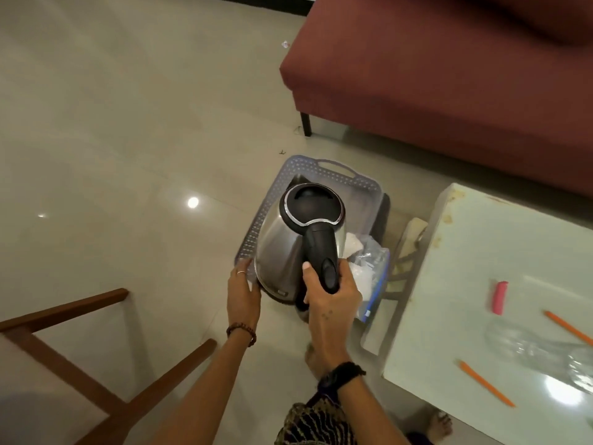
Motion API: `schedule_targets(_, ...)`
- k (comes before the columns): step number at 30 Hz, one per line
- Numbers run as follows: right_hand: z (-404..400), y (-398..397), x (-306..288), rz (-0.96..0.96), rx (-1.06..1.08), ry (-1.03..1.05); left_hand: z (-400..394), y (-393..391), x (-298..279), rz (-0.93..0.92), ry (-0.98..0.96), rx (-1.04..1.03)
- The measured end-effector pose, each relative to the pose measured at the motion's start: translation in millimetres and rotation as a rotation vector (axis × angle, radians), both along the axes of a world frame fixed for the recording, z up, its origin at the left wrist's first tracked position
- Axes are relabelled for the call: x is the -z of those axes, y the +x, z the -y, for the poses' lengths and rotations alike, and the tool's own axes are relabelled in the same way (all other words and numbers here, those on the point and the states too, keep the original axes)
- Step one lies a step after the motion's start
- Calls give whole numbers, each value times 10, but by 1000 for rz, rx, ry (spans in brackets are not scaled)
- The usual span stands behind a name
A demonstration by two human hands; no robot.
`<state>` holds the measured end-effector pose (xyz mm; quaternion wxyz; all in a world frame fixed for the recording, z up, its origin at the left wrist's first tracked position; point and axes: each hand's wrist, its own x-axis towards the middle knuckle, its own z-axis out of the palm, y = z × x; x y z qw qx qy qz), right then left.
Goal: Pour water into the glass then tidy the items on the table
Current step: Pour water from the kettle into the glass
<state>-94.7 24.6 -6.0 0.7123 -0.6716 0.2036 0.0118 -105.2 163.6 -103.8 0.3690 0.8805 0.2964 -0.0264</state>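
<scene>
A steel kettle point(282, 245) with a black lid and handle hangs over a grey perforated basket point(324, 173) standing on the floor. My right hand point(330, 293) grips the kettle's black handle from behind. My left hand point(243, 292) lies with straight fingers against the kettle's lower left side, at the basket's near corner. On the pale table point(475, 252) at the right lies a clear glass point(532, 351) on its side, between two orange pencils point(486, 382) point(568, 327), with a pink eraser-like piece point(499, 297) behind them.
Clear plastic bags point(369, 261) fill the basket's right side. A maroon sofa point(449, 75) stands behind the basket. A wooden chair point(64, 342) is at the lower left. My bare feet point(441, 423) are on the glossy tiled floor beside the table.
</scene>
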Motion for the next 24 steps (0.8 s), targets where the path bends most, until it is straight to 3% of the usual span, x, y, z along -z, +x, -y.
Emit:
schedule_targets(6, 1496, -620, -535, 84, -105, -182, 1004, -584, -183, 114, 14, 155)
schedule_targets(13, 3445, -1472, -730, 16, -45, -380, 2903, -1171, -28, -53, -206, 477)
schedule_targets(19, 4612, -1994, -571, -143, -62, -583, 4110, -1160, 225, -186, -273, 696)
schedule_targets(24, 5186, -2151, -219, -247, -93, -660, 4763, -795, 542, -171, -223, 888)
